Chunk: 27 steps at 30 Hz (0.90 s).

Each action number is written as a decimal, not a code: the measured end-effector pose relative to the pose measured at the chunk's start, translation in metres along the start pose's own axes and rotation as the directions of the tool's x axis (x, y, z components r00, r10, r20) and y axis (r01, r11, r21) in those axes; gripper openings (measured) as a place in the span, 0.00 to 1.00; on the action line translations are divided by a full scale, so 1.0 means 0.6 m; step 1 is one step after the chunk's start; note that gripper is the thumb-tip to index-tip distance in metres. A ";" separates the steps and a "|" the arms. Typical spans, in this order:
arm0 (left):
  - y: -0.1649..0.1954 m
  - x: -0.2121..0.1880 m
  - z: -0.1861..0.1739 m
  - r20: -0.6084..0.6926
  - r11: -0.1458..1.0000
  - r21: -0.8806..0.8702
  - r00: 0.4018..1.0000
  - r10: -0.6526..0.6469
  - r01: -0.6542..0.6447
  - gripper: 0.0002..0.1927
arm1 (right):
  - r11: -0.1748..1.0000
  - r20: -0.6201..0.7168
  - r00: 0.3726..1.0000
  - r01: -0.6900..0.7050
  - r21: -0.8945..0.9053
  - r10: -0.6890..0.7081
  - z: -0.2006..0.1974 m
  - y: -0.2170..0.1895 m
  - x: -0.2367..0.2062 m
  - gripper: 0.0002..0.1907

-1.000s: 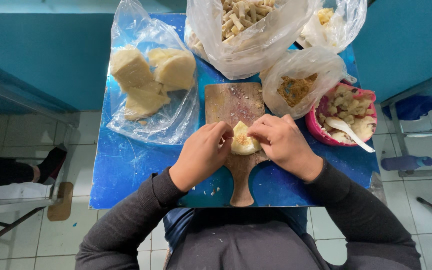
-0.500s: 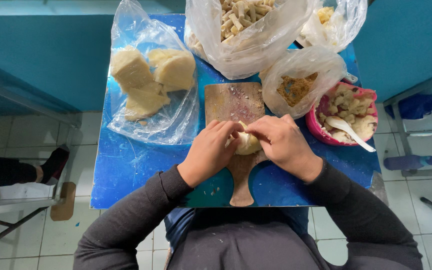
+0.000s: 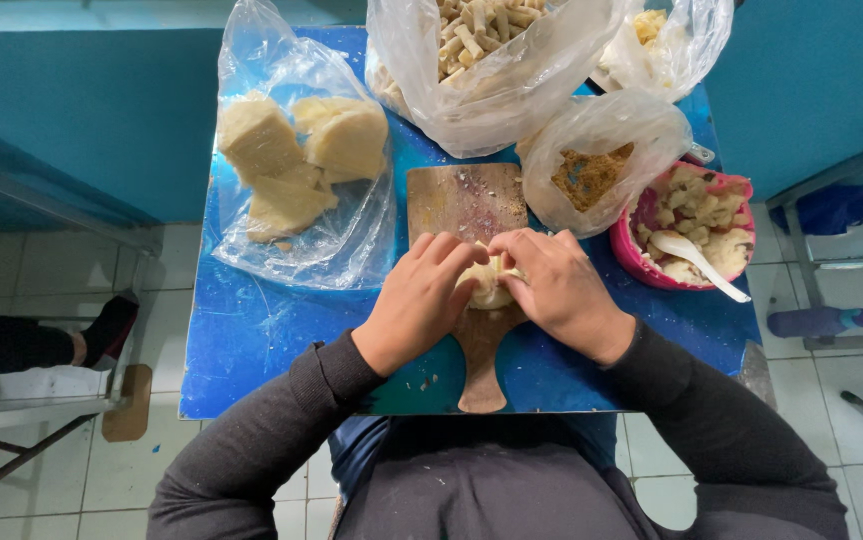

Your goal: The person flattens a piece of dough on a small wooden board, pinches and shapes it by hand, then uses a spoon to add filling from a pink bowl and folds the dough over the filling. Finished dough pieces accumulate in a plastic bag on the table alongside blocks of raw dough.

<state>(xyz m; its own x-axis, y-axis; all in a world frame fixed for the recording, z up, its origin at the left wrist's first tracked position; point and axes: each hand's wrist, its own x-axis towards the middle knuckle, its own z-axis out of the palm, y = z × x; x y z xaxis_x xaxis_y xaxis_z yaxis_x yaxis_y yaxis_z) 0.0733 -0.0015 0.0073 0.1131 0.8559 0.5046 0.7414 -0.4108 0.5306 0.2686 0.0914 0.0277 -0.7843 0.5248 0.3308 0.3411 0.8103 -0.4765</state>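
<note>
Item: pale, soft lump of dough (image 3: 489,285), lying on the brown wooden paddle-shaped board (image 3: 467,205) at mid-table. Our left hand (image 3: 420,300) and right hand (image 3: 555,288) both close over it, fingertips pinching its edges together; only a small part shows between them.

Risks, as we judge them: the dough may tear or spill whatever it encloses if we pinch too hard; the board's handle reaches the table's near edge, so a hard press could tip it.

Surface: small blue table (image 3: 252,340), scuffed and crumbed, crowded with a clear plastic bag of pale yellow blocks (image 3: 292,170), a bag of beige sticks (image 3: 482,60), a bag of brown crumbs (image 3: 592,165), and a pink bowl of chunky filling with a white spoon (image 3: 697,225).

Room: teal walls, white tiled floor.
</note>
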 end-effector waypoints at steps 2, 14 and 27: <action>-0.002 0.001 0.000 0.029 1.000 0.020 1.000 0.007 -0.007 0.16 | 0.999 0.007 1.000 0.028 -0.039 -0.028 -0.004 0.002 0.000 0.12; -0.009 -0.001 0.005 0.032 1.000 0.023 0.999 0.012 -0.012 0.08 | 0.991 0.150 0.986 0.092 -0.099 -0.077 -0.014 0.004 -0.004 0.09; 0.007 0.010 0.006 0.130 0.995 0.052 0.987 -0.093 0.086 0.07 | 0.995 0.011 0.995 -0.097 -0.003 0.097 0.012 0.016 -0.006 0.07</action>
<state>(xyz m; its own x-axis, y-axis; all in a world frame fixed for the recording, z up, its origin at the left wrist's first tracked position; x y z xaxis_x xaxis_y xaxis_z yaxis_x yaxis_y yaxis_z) 0.0792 0.0029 0.0099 0.1289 0.9238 0.3606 0.7819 -0.3183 0.5360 0.2711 0.0952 0.0159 -0.7532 0.5978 0.2744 0.4169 0.7566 -0.5038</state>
